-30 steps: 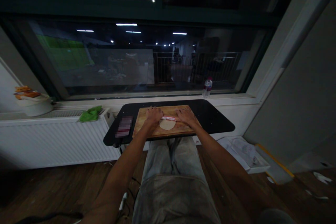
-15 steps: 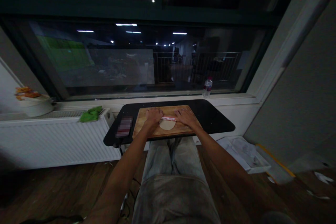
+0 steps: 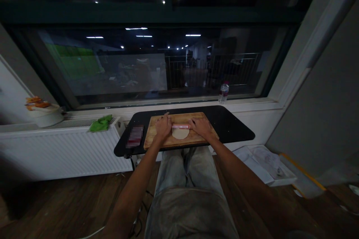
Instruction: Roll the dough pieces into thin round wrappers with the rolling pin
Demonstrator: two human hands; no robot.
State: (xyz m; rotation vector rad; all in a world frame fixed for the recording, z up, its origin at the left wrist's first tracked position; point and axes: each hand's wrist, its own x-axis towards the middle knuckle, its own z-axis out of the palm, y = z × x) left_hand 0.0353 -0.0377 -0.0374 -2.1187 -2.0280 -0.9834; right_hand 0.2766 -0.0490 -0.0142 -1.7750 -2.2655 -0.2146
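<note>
A flat, pale round of dough (image 3: 181,134) lies on a wooden board (image 3: 153,140). Across its far edge runs a rolling pin (image 3: 180,126) with a red and white printed wrapper around its middle. My left hand (image 3: 163,125) is closed over the pin's left end, and one finger points up and away. At the right end, my right hand (image 3: 201,124) has its fingers bent over the pin. Both ends of the pin are hidden beneath my hands.
The board rests on a black table (image 3: 235,130). A blurred flat packet (image 3: 135,136) lies left of the board. A bottle (image 3: 223,92) stands on the windowsill. Left are a radiator (image 3: 84,157), a green cloth (image 3: 101,123) and a white pot (image 3: 47,115). An open white box (image 3: 266,164) sits on the floor.
My fingers have gone from lying flatter over the pin to curling round its ends. The dough looks about the same. The whole view has shifted slightly.
</note>
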